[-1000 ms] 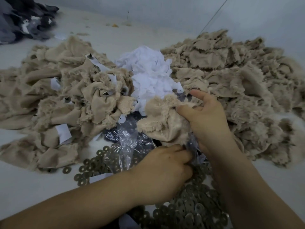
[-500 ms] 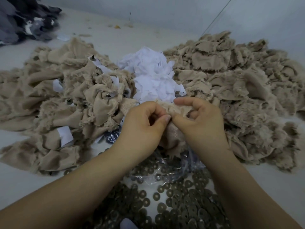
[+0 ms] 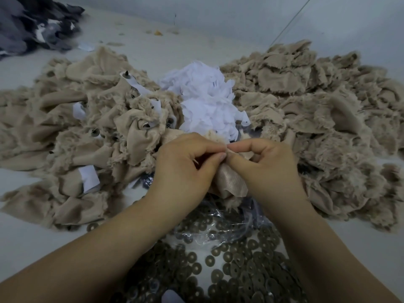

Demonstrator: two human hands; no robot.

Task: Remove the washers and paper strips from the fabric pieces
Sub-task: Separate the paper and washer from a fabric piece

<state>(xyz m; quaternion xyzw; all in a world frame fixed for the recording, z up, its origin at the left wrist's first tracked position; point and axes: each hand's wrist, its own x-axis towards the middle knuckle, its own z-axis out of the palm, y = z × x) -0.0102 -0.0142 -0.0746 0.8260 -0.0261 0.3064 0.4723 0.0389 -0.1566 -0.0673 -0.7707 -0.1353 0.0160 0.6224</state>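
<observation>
Item in hand: one beige frayed fabric piece [image 3: 229, 180], held at the centre of my view above the pale bench [image 3: 19, 241]. My left hand [image 3: 185, 169] and right hand [image 3: 269, 167] meet at its top edge, thumb and forefinger of each pinching the cloth, fingertips almost touching.

Step, as I judge it: working a washer or paper strip loose from this piece. Method advised: anchor the cloth with one pinch close to the fastening, pull with the other in a short straight draw, so the loose weave does not tear or fray more.

Stock around it:
- Heap of beige fabric pieces with white paper strips and dark washers attached [image 3: 91, 136], at 9 to 10 o'clock; unprocessed, I take it.
- Heap of beige fabric pieces without tags [image 3: 317, 110], at 1 to 3 o'clock.
- Pile of white paper strips [image 3: 207, 101], at 12 o'clock.
- Spread of dull bronze ring washers [image 3: 229, 270] at 6 o'clock, beside crumpled clear plastic bag [image 3: 218, 228].
- Dark grey fabric heap [image 3: 32, 22], far 11 o'clock.

Not legible: the fastening itself lies behind my fingers [image 3: 220, 157]; whether a washer or strip is in the pinch, I cannot tell. The washer spread is cut off by the lower frame edge.
</observation>
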